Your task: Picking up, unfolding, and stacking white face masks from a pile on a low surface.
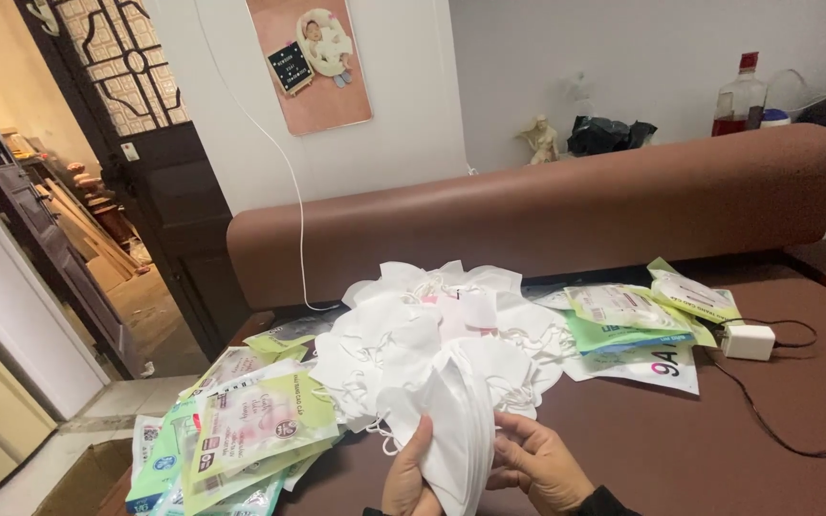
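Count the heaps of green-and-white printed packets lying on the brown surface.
2. One heap of packets lies at lower left, beside the pile of white masks; the other heap lies at right, near the white charger. More packets may be hidden under the masks.

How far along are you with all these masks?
Done, it seems: filled green packets lie stacked at left, more at right. In hand: the left hand and right hand hold a bunch of white masks. Left: a big loose pile.
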